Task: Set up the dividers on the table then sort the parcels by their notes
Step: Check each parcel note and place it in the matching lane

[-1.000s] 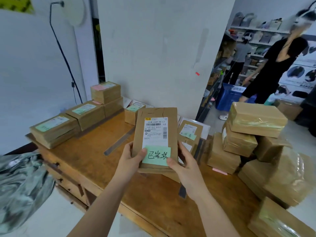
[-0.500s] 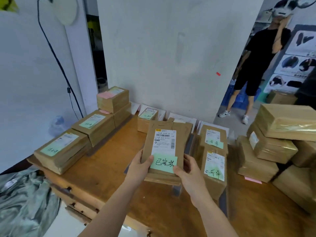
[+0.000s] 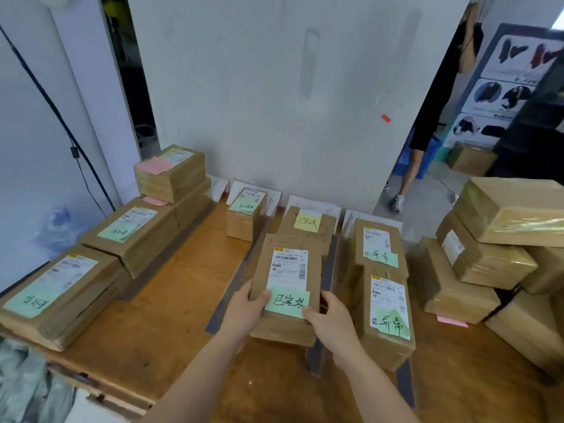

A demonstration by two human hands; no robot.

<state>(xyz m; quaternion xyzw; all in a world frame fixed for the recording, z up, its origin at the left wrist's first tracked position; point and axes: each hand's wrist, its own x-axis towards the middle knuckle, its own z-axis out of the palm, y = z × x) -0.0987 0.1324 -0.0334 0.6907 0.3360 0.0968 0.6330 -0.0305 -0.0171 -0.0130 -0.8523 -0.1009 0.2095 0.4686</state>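
I hold a brown parcel [image 3: 287, 270] with a white shipping label and a green handwritten note. My left hand [image 3: 244, 309] grips its near left corner, my right hand [image 3: 331, 319] its near right corner. It lies low over another parcel [image 3: 283, 332], between two dark divider strips [image 3: 232, 285] [image 3: 328, 270] on the wooden table [image 3: 171, 315]. Behind it in the same lane sits a parcel with a yellow note [image 3: 308, 222]. The lane to the right holds two parcels with green notes [image 3: 380, 251] [image 3: 389, 319].
Parcels with green and pink notes [image 3: 45, 291] [image 3: 128, 230] [image 3: 169, 170] line the table's left edge, beside a third divider strip [image 3: 171, 251]. A small parcel [image 3: 245, 215] and white cards [image 3: 314, 209] stand near the wall. Taped boxes [image 3: 488, 248] pile up at right. A person [image 3: 427, 129] stands beyond.
The parcel has come down from in front of me to just above the stack in the middle lane. My view has tilted down and closer to the table.
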